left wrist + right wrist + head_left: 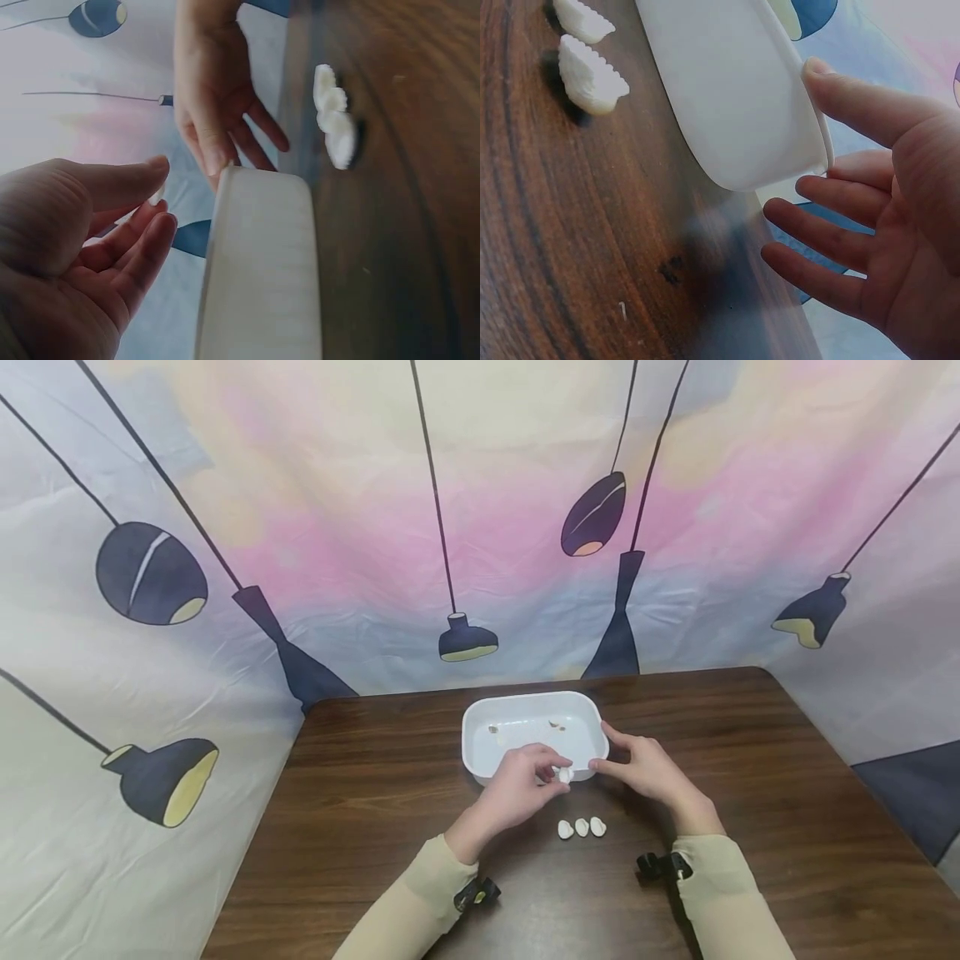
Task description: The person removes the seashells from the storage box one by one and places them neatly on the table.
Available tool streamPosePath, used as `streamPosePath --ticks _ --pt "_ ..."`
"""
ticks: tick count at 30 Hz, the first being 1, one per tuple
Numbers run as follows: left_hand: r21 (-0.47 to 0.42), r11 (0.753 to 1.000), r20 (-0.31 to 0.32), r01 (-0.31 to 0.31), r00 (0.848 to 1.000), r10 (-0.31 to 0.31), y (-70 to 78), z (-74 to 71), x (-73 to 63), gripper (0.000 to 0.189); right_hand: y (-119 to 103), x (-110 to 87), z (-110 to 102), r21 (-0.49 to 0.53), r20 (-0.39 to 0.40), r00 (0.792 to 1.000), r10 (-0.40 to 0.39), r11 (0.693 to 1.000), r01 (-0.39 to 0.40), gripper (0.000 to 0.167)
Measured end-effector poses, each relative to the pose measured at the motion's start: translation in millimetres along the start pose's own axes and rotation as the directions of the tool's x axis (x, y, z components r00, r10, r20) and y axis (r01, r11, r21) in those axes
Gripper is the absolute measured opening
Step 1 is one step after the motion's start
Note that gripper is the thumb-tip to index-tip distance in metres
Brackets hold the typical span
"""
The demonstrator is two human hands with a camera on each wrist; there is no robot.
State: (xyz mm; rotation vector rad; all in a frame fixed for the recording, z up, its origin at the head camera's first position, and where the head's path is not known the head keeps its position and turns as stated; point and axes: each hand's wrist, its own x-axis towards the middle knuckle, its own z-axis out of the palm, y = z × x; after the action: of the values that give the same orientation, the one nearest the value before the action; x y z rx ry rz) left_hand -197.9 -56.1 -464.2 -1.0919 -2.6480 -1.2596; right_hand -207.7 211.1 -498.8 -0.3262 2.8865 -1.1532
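Observation:
My left hand (pixel 517 785) pinches a small white shell (pixel 565 774) between thumb and fingertips, just above the near rim of a white rectangular basin (pixel 517 737). In the left wrist view the fingers mostly hide that shell. My right hand (pixel 651 768) holds the basin's near right corner, its thumb (pixel 844 94) on the rim and its index finger against the side. The other fingers stand apart from the basin in the right wrist view. Three white shells with scalloped edges (pixel 582 827) lie in a row on the table, nearer me than the basin.
Small brownish pieces (pixel 557 725) lie inside the basin, with another bit (pixel 492 728) towards its left. The basin stands near the back edge of the dark wooden table (pixel 375 793). A cloth printed with lamps (pixel 517 543) hangs behind.

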Motion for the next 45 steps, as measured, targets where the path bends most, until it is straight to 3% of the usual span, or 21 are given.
streamPosePath --ticks 7,15,26,33,45 --pt "0.037 0.998 0.083 0.041 0.996 -0.044 -4.2 -4.8 -21.3 0.024 -1.0 0.0 1.0 -0.007 0.002 1.000 0.004 1.000 -0.004 0.085" --pt "0.085 0.995 0.178 0.061 0.981 -0.075 -11.1 -1.3 -31.2 0.021 0.5 -1.8 -2.7 -0.006 0.003 1.000 0.012 1.000 -0.012 0.088" --pt "0.169 0.985 0.214 0.021 0.975 -0.058 -15.4 9.2 -36.7 0.025 0.3 -2.3 -1.4 -0.006 0.009 1.000 0.014 1.000 -0.014 0.088" --pt "0.206 0.977 0.205 0.057 0.974 -0.100 -12.5 9.0 -35.9 0.021 -1.9 -3.0 -3.3 -0.008 0.003 1.000 0.012 1.000 -0.012 0.087" --pt "0.223 0.968 0.243 0.114 0.955 -0.168 -12.2 18.7 -37.9 0.020 -2.9 -2.9 -0.8 -0.003 0.011 1.000 0.003 1.000 -0.003 0.086"
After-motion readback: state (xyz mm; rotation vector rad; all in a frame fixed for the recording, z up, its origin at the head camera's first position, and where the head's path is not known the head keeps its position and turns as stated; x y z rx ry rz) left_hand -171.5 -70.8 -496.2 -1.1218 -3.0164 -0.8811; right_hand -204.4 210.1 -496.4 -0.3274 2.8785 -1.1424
